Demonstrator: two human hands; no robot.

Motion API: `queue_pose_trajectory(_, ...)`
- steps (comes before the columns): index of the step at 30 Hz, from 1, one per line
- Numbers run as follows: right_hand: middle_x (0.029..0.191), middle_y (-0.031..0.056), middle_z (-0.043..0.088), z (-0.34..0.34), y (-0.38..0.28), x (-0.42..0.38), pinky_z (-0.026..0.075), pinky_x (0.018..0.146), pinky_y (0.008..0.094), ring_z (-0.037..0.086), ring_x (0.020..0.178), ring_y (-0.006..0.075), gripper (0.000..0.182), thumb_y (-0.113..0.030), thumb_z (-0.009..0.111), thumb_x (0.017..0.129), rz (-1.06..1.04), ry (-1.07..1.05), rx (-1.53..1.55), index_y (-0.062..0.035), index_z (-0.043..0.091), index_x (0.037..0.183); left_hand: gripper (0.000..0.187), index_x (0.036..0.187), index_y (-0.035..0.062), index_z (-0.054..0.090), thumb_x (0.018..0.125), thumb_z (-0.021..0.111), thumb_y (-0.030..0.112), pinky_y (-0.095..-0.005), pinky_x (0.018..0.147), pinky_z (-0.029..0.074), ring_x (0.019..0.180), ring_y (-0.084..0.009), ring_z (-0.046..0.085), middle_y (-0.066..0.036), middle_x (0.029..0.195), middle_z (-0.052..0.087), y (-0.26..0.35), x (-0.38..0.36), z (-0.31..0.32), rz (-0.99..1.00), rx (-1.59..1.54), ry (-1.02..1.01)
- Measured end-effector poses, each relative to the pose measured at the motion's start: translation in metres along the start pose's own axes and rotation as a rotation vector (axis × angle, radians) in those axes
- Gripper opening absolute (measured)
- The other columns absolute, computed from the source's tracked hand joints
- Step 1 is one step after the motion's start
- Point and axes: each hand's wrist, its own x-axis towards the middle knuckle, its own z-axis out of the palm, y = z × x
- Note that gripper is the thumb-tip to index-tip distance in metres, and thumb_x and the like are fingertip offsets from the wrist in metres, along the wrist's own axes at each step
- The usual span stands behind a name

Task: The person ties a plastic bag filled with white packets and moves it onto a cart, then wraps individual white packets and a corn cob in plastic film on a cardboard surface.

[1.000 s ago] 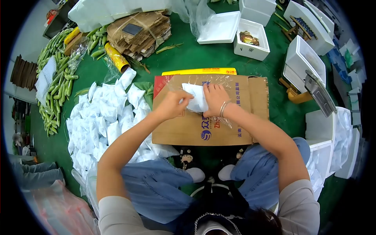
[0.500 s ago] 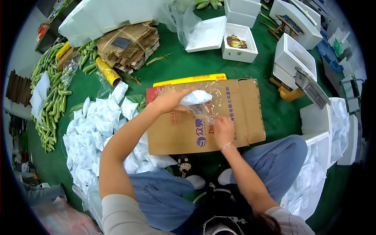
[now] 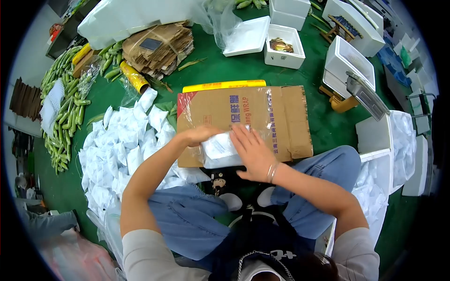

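Observation:
A white packet (image 3: pixel 220 151) with clear film around it lies on the near edge of the flat brown cardboard box (image 3: pixel 293 122). My left hand (image 3: pixel 201 135) is at the packet's upper left, its fingers pressed together at the film. Spread over the packet's right side, my right hand (image 3: pixel 253 154) has its fingers stretched out. Clear film also stretches over the printed cardboard. Just beyond the box lies a long yellow film carton (image 3: pixel 224 85). Many white packets (image 3: pixel 115 150) form a pile left of the box.
Green corn cobs (image 3: pixel 65 122) heap at the far left. Stacked flattened cardboard (image 3: pixel 159 54) and a yellow tube (image 3: pixel 134 77) lie at the upper left. White foam boxes (image 3: pixel 284 58) stand beyond, and a scale (image 3: pixel 368 97) is at the right. Another person's leg (image 3: pixel 51 224) shows at lower left.
Both hands have come nearer my body with the packet, which now rests on the cardboard's near edge. My right hand has opened and lies over it.

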Motion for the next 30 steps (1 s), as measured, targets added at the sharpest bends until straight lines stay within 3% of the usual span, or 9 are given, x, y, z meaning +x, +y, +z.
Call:
queue_pose_trajectory(4, 0.136, 0.0264, 0.037, 0.032, 0.008, -0.021, 0.028, 0.108, 0.0445, 0.035, 0.128, 0.0398, 0.093, -0.029, 0.076, 0.062, -0.027, -0.095, -0.095, 0.0088, 0.032, 0.134, 0.053, 0.126, 0.0062, 0.054, 0.090, 0.048, 0.045, -0.0397, 0.098, 0.040, 0.124, -0.0254, 0.045, -0.011, 0.134, 0.051, 0.025, 0.003, 0.019, -0.573, 0.076, -0.260)
queue_pose_trajectory(7, 0.119, 0.0270, 0.052, 0.025, 0.035, 0.004, 0.041, 0.098, 0.0408, 0.051, 0.112, 0.0381, 0.083, -0.029, 0.075, 0.059, 0.087, -0.278, 0.139, 0.0093, 0.043, 0.125, 0.053, 0.118, 0.0017, 0.056, 0.088, 0.053, 0.045, -0.0448, 0.091, 0.043, 0.110, -0.0388, 0.054, -0.026, 0.117, 0.057, 0.062, 0.002, 0.020, -0.138, 1.122, -0.193)
queue_pose_trajectory(9, 0.089, 0.0245, 0.065, 0.018, 0.058, 0.025, 0.052, 0.079, 0.0404, 0.064, 0.084, 0.0368, 0.060, -0.032, 0.072, 0.058, 0.161, -0.532, 0.376, 0.0057, 0.060, 0.103, 0.054, 0.109, 0.0000, 0.060, 0.085, 0.056, 0.048, -0.0457, 0.087, 0.045, 0.100, -0.0383, 0.057, -0.025, 0.103, 0.060, 0.058, -0.010, 0.033, 0.178, 1.139, 0.125)
queue_pose_trajectory(10, 0.091, 0.0213, 0.067, 0.021, 0.075, 0.043, 0.051, 0.077, 0.0389, 0.065, 0.084, 0.0337, 0.060, -0.037, 0.072, 0.058, 0.181, -0.680, 0.448, 0.0028, 0.063, 0.103, 0.057, 0.100, -0.0016, 0.063, 0.082, 0.058, 0.052, -0.0466, 0.082, 0.047, 0.090, -0.0378, 0.061, -0.024, 0.089, 0.063, 0.058, -0.013, 0.038, 0.504, 1.124, 0.459)
queue_pose_trajectory(14, 0.131, 0.0093, 0.052, 0.039, 0.133, 0.107, 0.044, 0.091, 0.0323, 0.053, 0.113, 0.0184, 0.065, -0.057, 0.050, 0.087, 0.254, -0.877, 1.063, -0.0065, 0.051, 0.129, 0.058, 0.096, -0.0019, 0.064, 0.079, 0.063, 0.054, -0.0445, 0.075, 0.050, 0.076, -0.0362, 0.063, -0.022, 0.073, 0.061, 0.043, -0.011, 0.057, 0.583, 1.254, 0.431)
queue_pose_trajectory(20, 0.121, 0.0085, 0.059, 0.074, 0.142, 0.124, 0.047, 0.087, 0.0278, 0.057, 0.104, 0.0149, 0.062, -0.056, 0.044, 0.093, 0.532, -0.775, 1.253, -0.0034, 0.056, 0.123, 0.059, 0.104, -0.0025, 0.063, 0.082, 0.063, 0.052, -0.0374, 0.072, 0.052, 0.075, -0.0270, 0.066, -0.022, 0.078, 0.064, 0.035, 0.034, 0.030, 0.164, 1.066, 0.269)
queue_pose_trajectory(23, 0.138, 0.0099, 0.048, 0.043, 0.118, 0.123, 0.031, 0.106, 0.0276, 0.042, 0.129, 0.0194, 0.069, -0.059, 0.042, 0.092, 0.427, -0.841, 0.977, -0.0022, 0.052, 0.130, 0.050, 0.109, 0.0010, 0.062, 0.090, 0.056, 0.046, -0.0310, 0.068, 0.053, 0.075, -0.0216, 0.066, -0.011, 0.080, 0.067, 0.003, 0.047, 0.035, 0.298, 0.177, 0.103)
queue_pose_trajectory(27, 0.129, 0.0106, 0.056, 0.132, 0.123, 0.098, 0.038, 0.099, 0.0288, 0.053, 0.114, 0.0186, 0.052, -0.042, 0.054, 0.093, 0.182, -0.298, 1.254, -0.0007, 0.056, 0.124, 0.052, 0.101, 0.0078, 0.060, 0.089, 0.049, 0.057, -0.0292, 0.054, 0.050, 0.066, -0.0194, 0.063, -0.010, 0.085, 0.063, -0.023, -0.022, 0.077, -0.589, -0.935, -0.499)
queue_pose_trajectory(30, 0.126, 0.0097, 0.057, 0.123, 0.100, 0.083, 0.039, 0.098, 0.0304, 0.053, 0.114, 0.0192, 0.047, -0.041, 0.055, 0.092, 0.292, -0.254, 1.159, -0.0037, 0.059, 0.121, 0.035, 0.102, 0.0087, 0.059, 0.094, 0.050, 0.042, -0.0314, 0.053, 0.048, 0.061, -0.0149, 0.054, -0.008, 0.080, 0.060, -0.021, -0.074, 0.145, -0.740, -0.454, -0.495)
